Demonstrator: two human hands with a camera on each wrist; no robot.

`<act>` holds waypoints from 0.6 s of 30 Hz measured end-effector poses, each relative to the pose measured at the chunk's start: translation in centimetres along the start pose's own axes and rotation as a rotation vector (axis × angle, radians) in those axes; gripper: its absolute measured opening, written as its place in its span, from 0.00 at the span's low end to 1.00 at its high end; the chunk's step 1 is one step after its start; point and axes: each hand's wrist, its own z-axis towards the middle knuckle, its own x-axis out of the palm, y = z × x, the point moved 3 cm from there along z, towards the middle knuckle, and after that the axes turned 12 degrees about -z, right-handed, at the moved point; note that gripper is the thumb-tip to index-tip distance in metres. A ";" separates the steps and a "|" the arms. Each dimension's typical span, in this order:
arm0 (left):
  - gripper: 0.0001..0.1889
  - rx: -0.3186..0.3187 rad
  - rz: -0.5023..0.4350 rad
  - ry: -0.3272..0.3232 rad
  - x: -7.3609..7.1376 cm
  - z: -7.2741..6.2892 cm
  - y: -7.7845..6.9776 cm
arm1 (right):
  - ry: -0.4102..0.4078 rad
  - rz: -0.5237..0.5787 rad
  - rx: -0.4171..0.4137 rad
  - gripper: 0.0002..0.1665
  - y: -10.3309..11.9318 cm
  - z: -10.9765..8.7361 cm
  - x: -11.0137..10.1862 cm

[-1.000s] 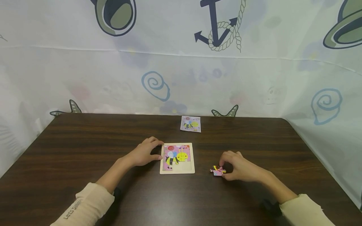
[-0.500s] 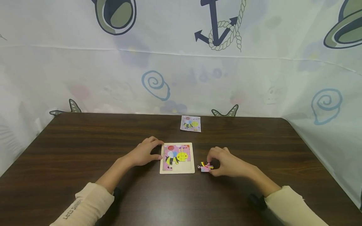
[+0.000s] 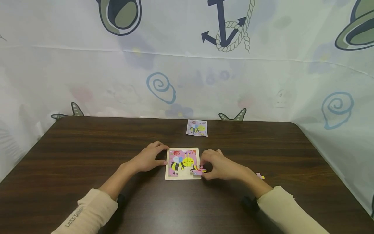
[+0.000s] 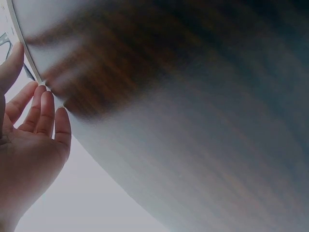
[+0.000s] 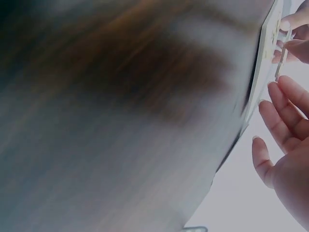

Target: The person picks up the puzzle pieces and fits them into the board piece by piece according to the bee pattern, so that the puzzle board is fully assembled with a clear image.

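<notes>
A square wooden jigsaw tray (image 3: pixel 182 177) with a yellow-and-black bee picture lies on the table, its lower right part bare wood. My left hand (image 3: pixel 149 158) touches the tray's left side, index fingertip at the upper corner and thumb lower down the edge. In the left wrist view its fingers (image 4: pixel 46 113) look fairly straight. My right hand (image 3: pixel 220 165) pinches a pink puzzle piece (image 3: pixel 198 171) between thumb and index finger, over the tray's lower right part. The right wrist view shows this piece (image 5: pixel 281 63) edge-on and tilted, close over the tray, with the other fingers (image 5: pixel 277 121) spread.
Another small pink-and-yellow puzzle piece (image 3: pixel 259 175) lies on the table beyond my right forearm. A picture card (image 3: pixel 197 128) with the same bee rests near the back edge of the dark wooden table (image 3: pixel 117 130). A patterned cloth (image 3: pixel 187 65) hangs behind.
My right hand has moved left with the puzzle piece, from the table beside the tray to over its lower right part. The loose piece has come into view. My left hand stays put.
</notes>
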 end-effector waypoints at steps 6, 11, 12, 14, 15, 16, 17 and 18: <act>0.26 0.005 -0.001 -0.005 0.0 -0.1 0.2 | 0.013 0.005 0.002 0.12 0.9 1.2 0.4; 0.26 0.016 -0.001 -0.004 0.1 -0.1 0.2 | 0.006 -0.005 -0.009 0.11 1.5 2.2 0.8; 0.26 0.016 0.000 -0.004 0.1 -0.1 0.2 | 0.002 -0.011 -0.012 0.12 1.7 2.3 0.9; 0.26 0.017 0.003 -0.006 0.2 -0.1 0.2 | -0.007 -0.027 -0.016 0.12 1.9 2.6 1.1; 0.26 0.018 0.004 -0.009 0.2 -0.1 0.3 | -0.012 -0.038 -0.017 0.13 2.0 2.7 1.2; 0.26 0.018 0.007 -0.011 0.2 -0.1 0.3 | -0.018 -0.049 -0.019 0.13 2.1 2.8 1.3; 0.26 0.017 0.007 -0.013 0.3 -0.2 0.3 | -0.025 -0.058 -0.023 0.13 2.2 2.9 1.4; 0.26 0.022 0.009 -0.014 0.3 -0.2 0.3 | -0.031 -0.065 -0.023 0.13 2.3 2.9 1.5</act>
